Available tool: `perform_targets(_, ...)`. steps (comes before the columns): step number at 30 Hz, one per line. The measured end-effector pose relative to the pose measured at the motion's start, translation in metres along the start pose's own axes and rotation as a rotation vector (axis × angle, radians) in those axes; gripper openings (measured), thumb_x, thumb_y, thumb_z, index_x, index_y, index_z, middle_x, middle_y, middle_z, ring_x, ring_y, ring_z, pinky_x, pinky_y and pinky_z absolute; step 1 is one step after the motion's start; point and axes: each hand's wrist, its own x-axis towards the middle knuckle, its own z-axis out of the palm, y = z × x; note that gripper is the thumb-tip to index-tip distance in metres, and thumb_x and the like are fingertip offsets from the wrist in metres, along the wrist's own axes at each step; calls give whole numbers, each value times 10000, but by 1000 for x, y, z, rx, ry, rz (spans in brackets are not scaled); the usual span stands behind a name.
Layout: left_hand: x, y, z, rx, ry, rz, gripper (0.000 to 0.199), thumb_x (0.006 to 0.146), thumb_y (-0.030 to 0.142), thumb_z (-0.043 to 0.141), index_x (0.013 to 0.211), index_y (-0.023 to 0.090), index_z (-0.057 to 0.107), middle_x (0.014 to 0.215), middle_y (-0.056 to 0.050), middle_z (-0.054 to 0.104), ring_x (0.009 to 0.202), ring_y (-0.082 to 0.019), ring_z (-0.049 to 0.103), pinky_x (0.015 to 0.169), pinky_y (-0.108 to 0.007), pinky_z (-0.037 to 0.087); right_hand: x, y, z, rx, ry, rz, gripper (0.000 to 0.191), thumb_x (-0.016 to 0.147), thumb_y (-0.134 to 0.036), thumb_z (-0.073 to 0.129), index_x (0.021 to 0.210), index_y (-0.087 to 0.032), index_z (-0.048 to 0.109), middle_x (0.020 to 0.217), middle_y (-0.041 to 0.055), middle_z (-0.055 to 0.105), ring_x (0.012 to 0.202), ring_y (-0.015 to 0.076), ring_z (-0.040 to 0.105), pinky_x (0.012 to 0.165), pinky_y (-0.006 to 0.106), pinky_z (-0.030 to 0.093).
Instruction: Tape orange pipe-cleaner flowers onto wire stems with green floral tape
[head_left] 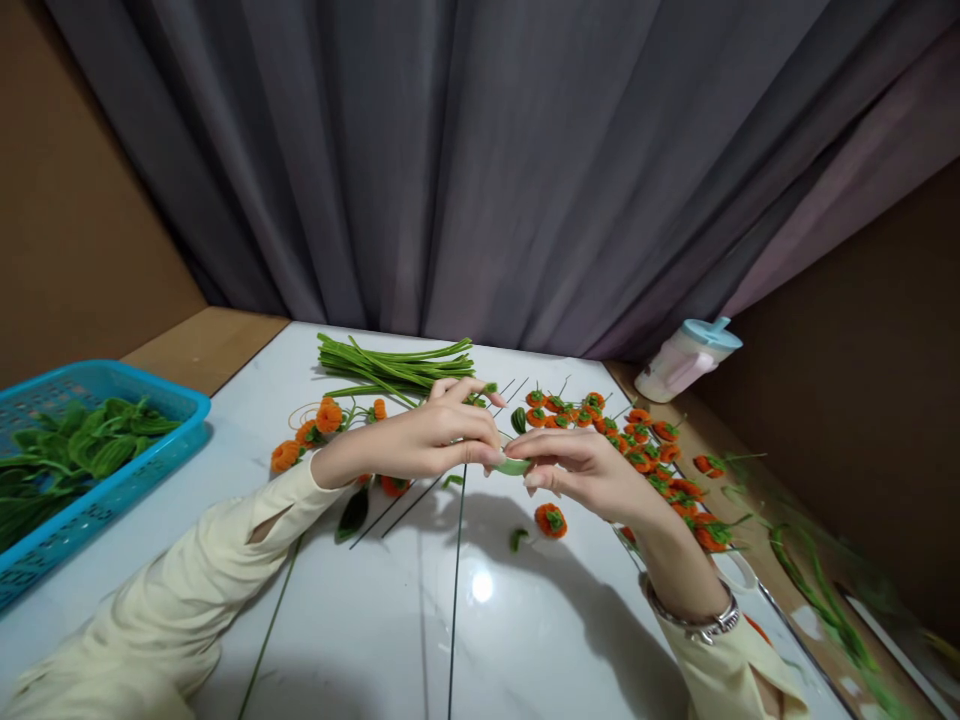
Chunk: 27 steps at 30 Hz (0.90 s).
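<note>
My left hand (435, 430) and my right hand (589, 468) meet above the middle of the white table. Between their fingertips is a pale green strip (513, 466) that looks like floral tape. Both hands are closed in a pinch on it, one at each end. Below my right hand a small orange fuzzy pumpkin (551, 520) lies beside a short green curl (518, 540). Near my left forearm rest orange pumpkins on stems (328, 415) and a dark green fuzzy leaf (352, 514). Part of that group is hidden by the arm.
Long green fuzzy stems (397, 366) lie in a bundle at the back. Several orange pumpkins (641, 455) spread along the right. A blue basket (204, 410) of green leaves stands left. A lidded cup (686, 362) is at back right, and green scraps (817, 590) lie at the right edge.
</note>
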Motion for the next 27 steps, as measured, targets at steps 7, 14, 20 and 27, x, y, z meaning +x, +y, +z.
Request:
perform_targets(7, -1, 0, -1, -41, -57, 42, 251, 960, 282, 404, 849, 192, 610, 884, -26, 660, 1172, -215, 335, 1078, -383, 132, 2, 2, -1, -9, -62, -100, 235, 897, -327, 567, 837, -134, 688, 742, 50, 644, 587, 105, 573, 554, 227, 492)
perform_targets(14, -1, 5, 3, -26, 15, 2, 202, 865, 377, 582, 800, 192, 630, 832, -19, 664, 1149, -236, 351, 1041, -390, 163, 1, 0, 5, -57, 5, -128, 259, 907, -353, 552, 783, -148, 652, 683, 15, 594, 513, 79, 505, 488, 210, 423)
perform_targets(20, 1, 7, 5, 22, 27, 19, 221, 898, 333, 543, 785, 179, 654, 791, -30, 670, 1147, -231, 364, 1029, -394, 191, 0, 1, 6, -97, 11, -136, 349, 935, -417, 480, 801, -147, 656, 653, 13, 571, 556, 101, 503, 548, 241, 424)
perform_targets(27, -1, 5, 3, 5, 15, 19, 242, 911, 301, 523, 741, 173, 638, 801, -27, 671, 1181, -231, 339, 1051, -404, 167, -2, 10, 4, 68, -1, -80, 437, 967, -464, 367, 939, -156, 676, 715, 28, 594, 542, 95, 528, 548, 247, 455)
